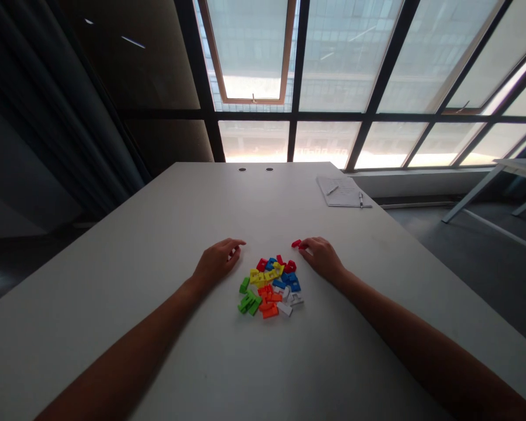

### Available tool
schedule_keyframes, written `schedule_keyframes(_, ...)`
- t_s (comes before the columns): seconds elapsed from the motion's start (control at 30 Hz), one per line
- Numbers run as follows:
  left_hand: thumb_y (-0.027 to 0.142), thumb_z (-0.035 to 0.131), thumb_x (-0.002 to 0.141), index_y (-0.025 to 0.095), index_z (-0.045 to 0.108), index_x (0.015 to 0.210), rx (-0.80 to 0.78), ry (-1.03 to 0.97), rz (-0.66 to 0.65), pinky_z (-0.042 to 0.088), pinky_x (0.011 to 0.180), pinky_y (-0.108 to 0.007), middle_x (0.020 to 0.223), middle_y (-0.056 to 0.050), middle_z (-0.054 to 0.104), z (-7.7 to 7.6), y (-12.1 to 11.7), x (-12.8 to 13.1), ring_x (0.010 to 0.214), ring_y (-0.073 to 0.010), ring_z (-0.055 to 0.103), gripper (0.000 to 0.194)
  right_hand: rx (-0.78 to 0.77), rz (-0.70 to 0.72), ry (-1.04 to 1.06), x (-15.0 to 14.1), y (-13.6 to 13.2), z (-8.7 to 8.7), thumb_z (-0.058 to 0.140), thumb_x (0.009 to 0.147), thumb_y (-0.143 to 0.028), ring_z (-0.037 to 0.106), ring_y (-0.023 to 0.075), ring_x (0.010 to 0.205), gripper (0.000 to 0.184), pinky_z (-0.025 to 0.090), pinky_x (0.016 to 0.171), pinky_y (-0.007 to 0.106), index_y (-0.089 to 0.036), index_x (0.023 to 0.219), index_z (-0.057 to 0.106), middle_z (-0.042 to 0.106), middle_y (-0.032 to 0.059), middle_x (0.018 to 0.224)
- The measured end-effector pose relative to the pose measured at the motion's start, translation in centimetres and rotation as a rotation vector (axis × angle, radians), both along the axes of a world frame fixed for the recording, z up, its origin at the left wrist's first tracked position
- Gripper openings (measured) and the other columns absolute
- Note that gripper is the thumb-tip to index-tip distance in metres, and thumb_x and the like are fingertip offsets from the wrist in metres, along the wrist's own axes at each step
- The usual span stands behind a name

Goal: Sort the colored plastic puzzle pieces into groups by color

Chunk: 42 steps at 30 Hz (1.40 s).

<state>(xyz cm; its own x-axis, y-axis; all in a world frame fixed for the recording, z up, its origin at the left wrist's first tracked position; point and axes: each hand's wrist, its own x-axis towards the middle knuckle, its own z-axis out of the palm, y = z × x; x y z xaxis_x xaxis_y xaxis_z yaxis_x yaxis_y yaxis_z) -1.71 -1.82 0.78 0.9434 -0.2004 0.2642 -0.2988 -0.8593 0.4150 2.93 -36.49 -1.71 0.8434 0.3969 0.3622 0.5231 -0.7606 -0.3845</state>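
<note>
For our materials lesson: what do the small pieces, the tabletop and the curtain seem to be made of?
Small pieces: probably smooth plastic, each in one solid colour. Tabletop: perhaps laminate, low sheen, evenly pale. Curtain: likely matt fabric, hanging in soft folds.

pass: tabletop (127,251) left of left hand (219,257) | block: coloured pieces (267,290), far-right papers (344,197)

Extended the left forearm (151,327) and the right forearm (398,321) forward from the lower left and lower right, converging toward the centre. Held the left hand (217,258) back uppermost, with the index finger (239,242) pointed inward, the left thumb (235,257) apart beneath it, and the remaining fingers curled, partly hidden. Set the right hand (323,255) opposite, well apart from the left, back uppermost, with the right fingers (307,241) and right thumb (307,256) directed inward.
</note>
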Motion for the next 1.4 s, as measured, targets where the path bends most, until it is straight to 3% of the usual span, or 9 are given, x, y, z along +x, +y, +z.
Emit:
schedule_keyframes(0.07,0.037,0.047,0.100,0.027,0.074,0.123,0.057,0.004,0.052,0.057,0.082,-0.033,0.111,-0.005,0.077,-0.4,0.4,0.3,0.086,-0.0202,0.072,0.037,-0.030,-0.045,-0.008,1.1,-0.6,-0.1,0.057,0.102,-0.030,0.069,0.0259,0.096,0.021,0.054,0.092,0.040,-0.021,0.103,0.076,0.079,0.0088,0.104)
schedule_keyframes(0.2,0.041,0.045,0.101,0.029,0.075,0.120,0.151,0.024,0.035,0.054,0.074,-0.032,0.114,-0.004,0.075,-0.6,-0.3,0.5,0.089,-0.0207,0.072,0.038,-0.145,-0.163,-0.035,4.2,-1.3,-0.1,0.056,0.103,-0.029,0.068,0.0269,0.098,0.021,0.050,0.093,0.039,-0.020,0.103,0.075,0.078,0.0102,0.103)
schedule_keyframes(0.43,0.041,0.043,0.102,0.031,0.075,0.123,0.147,0.028,0.041,0.053,0.072,-0.031,0.110,-0.003,0.074,-0.7,-0.2,0.7,0.087,-0.0200,0.071,0.039,-0.257,-0.358,-0.017,10.2,-1.0,0.4,0.054,0.105,-0.029,0.067,0.0285,0.106,0.025,0.047,0.094,0.037,-0.018,0.117,0.073,0.075,0.0154,0.115)
schedule_keyframes(0.7,0.042,0.044,0.103,0.032,0.074,0.122,0.135,0.038,0.030,0.051,0.072,-0.030,0.110,-0.002,0.074,-1.0,0.0,0.9,0.087,-0.0196,0.070,0.037,-0.259,-0.513,0.014,14.5,-1.6,0.1,0.053,0.104,-0.029,0.064,0.0322,0.116,0.032,0.046,0.098,0.041,-0.017,0.129,0.070,0.072,0.0182,0.125)
schedule_keyframes(0.83,0.041,0.045,0.103,0.031,0.074,0.122,0.130,0.058,0.033,0.051,0.074,-0.031,0.113,-0.002,0.076,-0.8,-0.1,0.9,0.093,-0.0207,0.071,0.036,-0.215,-0.537,0.012,15.2,-2.1,-0.5,0.053,0.103,-0.030,0.060,0.0344,0.123,0.046,0.046,0.101,0.044,-0.018,0.147,0.060,0.067,0.0193,0.137)
schedule_keyframes(0.97,0.040,0.046,0.103,0.031,0.074,0.122,0.137,0.059,0.041,0.052,0.077,-0.032,0.115,-0.002,0.076,-0.8,-0.2,0.9,0.097,-0.0216,0.072,0.035,-0.244,-0.492,0.023,15.1,-2.2,-0.7,0.052,0.103,-0.034,0.056,0.0366,0.128,0.049,0.044,0.105,0.048,-0.018,0.149,0.059,0.064,0.0186,0.146)
schedule_keyframes(1.1,0.040,0.046,0.102,0.031,0.073,0.122,0.146,0.051,0.054,0.051,0.076,-0.031,0.113,-0.002,0.077,-0.9,-0.3,0.8,0.098,-0.0219,0.071,0.034,-0.306,-0.321,0.009,14.1,-1.0,-0.4,0.049,0.105,-0.034,0.055,0.0346,0.130,0.043,0.041,0.107,0.046,-0.022,0.144,0.064,0.068,0.0144,0.142)
schedule_keyframes(1.27,0.039,0.046,0.102,0.031,0.073,0.121,0.145,0.044,0.050,0.050,0.074,-0.031,0.110,-0.002,0.077,-0.9,-0.3,0.9,0.096,-0.0215,0.070,0.034,-0.312,-0.103,-0.046,12.4,2.9,-0.2,0.049,0.106,-0.030,0.054,0.0310,0.132,0.039,0.040,0.109,0.043,-0.021,0.138,0.067,0.069,0.0141,0.140)
schedule_keyframes(1.4,0.038,0.046,0.102,0.031,0.073,0.121,0.141,0.049,0.052,0.050,0.075,-0.031,0.110,-0.003,0.077,-0.9,-0.4,0.9,0.095,-0.0212,0.071,0.034,-0.302,-0.066,-0.043,12.6,6.3,0.0,0.047,0.105,-0.029,0.055,0.0312,0.130,0.041,0.041,0.107,0.044,-0.019,0.140,0.066,0.068,0.0157,0.140)
